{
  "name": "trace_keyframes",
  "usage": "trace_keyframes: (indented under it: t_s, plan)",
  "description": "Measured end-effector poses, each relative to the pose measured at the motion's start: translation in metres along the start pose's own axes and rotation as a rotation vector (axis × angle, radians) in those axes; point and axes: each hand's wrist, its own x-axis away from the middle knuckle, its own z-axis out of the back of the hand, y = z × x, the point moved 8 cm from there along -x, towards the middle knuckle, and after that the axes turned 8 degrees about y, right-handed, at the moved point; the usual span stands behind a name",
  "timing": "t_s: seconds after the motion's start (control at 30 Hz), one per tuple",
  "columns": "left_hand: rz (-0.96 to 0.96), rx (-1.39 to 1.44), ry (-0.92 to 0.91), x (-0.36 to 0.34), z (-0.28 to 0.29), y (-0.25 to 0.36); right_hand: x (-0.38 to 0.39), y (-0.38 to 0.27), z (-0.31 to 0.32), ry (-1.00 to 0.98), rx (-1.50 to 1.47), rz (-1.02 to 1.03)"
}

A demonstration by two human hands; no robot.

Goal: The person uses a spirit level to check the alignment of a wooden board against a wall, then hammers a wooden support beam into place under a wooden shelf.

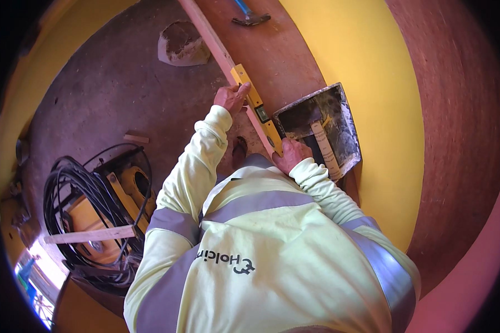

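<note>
A long yellow spirit level (254, 95) lies along a pale wooden board (208, 30) running up and away from me. My left hand (231, 99) is closed on the level near its upper end, thumb over it. My right hand (290, 154) grips its lower end, fingers partly hidden; whether it also holds the board is unclear. A dirty rectangular container (347, 122) sits just right of the level, with a paper-covered strip (323, 145) lying in it. My sandalled foot (240, 150) shows below the board.
A hammer (250, 19) with a blue handle lies on a reddish surface above. A lumpy sack (180, 44) rests on the floor. At lower left are coiled black cables (66, 188), a yellow tool or case (83, 213) and a wood piece (89, 235). A yellow band (383, 111) curves along the right.
</note>
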Motion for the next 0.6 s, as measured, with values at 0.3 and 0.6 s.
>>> trace_keyframes:
  t_s: [0.3, 0.6]
  plan:
    - [0.057, -0.061, 0.044, 0.0031, 0.0038, -0.0065, 0.0025, -0.0047, -0.0065, 0.065, 0.037, 0.014]
    - [-0.024, -0.067, 0.113, -0.0014, 0.0057, -0.0058, 0.0016, -0.0055, -0.0024, 0.108, 0.033, 0.022]
